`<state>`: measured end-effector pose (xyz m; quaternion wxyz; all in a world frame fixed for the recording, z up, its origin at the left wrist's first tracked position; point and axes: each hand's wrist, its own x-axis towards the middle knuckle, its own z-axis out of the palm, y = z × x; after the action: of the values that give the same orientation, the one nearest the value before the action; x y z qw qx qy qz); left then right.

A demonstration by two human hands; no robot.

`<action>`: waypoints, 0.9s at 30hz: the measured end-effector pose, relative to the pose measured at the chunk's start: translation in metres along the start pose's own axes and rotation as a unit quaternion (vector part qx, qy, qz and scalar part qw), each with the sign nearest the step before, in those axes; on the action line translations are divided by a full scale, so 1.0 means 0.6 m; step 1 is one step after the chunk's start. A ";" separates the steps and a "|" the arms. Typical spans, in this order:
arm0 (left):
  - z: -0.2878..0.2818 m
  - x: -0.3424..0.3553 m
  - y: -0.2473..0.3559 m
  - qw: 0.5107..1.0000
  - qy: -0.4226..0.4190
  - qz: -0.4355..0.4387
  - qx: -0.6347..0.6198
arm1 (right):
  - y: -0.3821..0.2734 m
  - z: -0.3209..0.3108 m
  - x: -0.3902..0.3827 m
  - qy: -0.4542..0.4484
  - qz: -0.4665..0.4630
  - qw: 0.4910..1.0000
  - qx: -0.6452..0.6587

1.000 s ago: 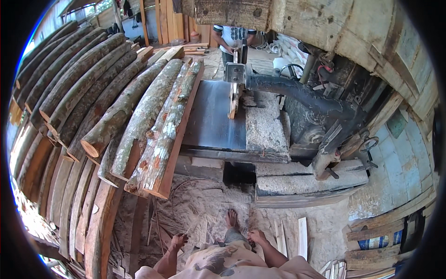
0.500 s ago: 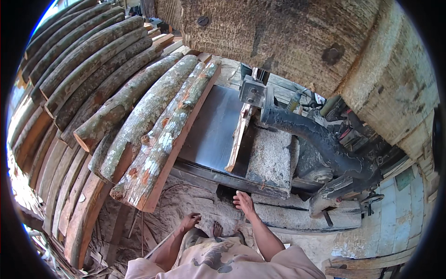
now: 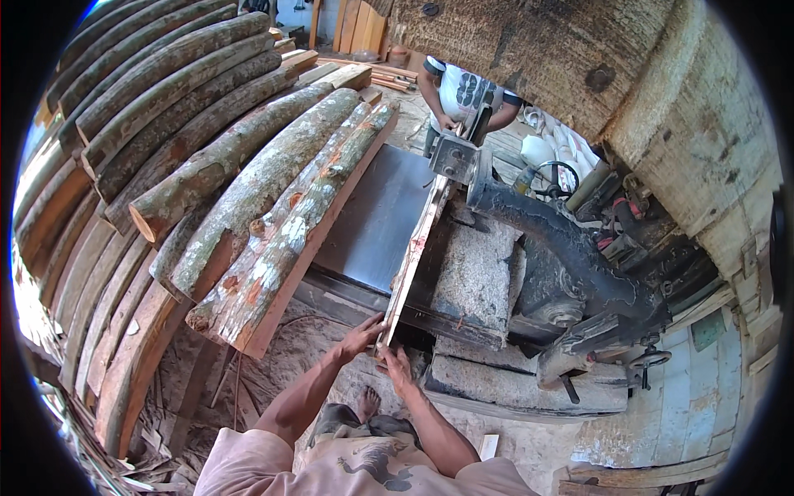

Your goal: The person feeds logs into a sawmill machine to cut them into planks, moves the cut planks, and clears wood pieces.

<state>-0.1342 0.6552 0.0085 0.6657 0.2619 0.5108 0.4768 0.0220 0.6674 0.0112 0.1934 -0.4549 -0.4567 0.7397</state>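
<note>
A long, narrow slab of sawn wood (image 3: 411, 256) lies along the right side of the smooth metal saw table (image 3: 372, 217). Its near end sticks out past the table's front edge toward me. My left hand (image 3: 361, 336) is closed on that end from the left. On the other side, slightly lower, my right hand (image 3: 398, 369) grips the same end, its fingers partly hidden. The slab's far end runs up to the metal guide block (image 3: 455, 157) of the saw, where a person (image 3: 468, 93) stands beyond, arms lowered toward the machine.
Bark-covered logs (image 3: 285, 227) are stacked at the left, close beside the table. A thick black machine arm (image 3: 546, 223) curves over a sawdust-covered bed (image 3: 475, 264) at the right. A large wooden board (image 3: 538, 50) hangs overhead. A handwheel (image 3: 651, 357) projects at the lower right.
The slab has come toward me, past the table's front edge. Both my hands, empty before, have moved up and taken hold of its end. The person behind the saw has come into view.
</note>
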 end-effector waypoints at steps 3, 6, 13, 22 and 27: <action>0.007 -0.059 -0.037 0.999 -0.025 -0.016 -0.012 | 0.046 0.022 -0.060 -0.008 -0.005 1.000 0.013; 0.006 -0.117 -0.078 0.999 -0.027 -0.032 -0.010 | 0.088 0.047 -0.112 -0.006 -0.006 1.000 0.005; 0.020 -0.267 -0.148 0.997 -0.039 -0.001 -0.063 | 0.174 0.100 -0.233 -0.019 -0.019 0.999 0.019; 0.020 -0.462 -0.266 1.000 -0.019 -0.022 -0.011 | 0.286 0.178 -0.414 -0.032 -0.012 0.999 0.033; 0.038 -0.576 -0.323 0.999 -0.015 -0.052 -0.001 | 0.380 0.216 -0.515 -0.016 -0.053 0.997 0.045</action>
<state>-0.0498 0.2675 0.0031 0.6976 0.2418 0.5131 0.4377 0.0991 0.2701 -0.0075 0.2459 -0.4091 -0.4493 0.7552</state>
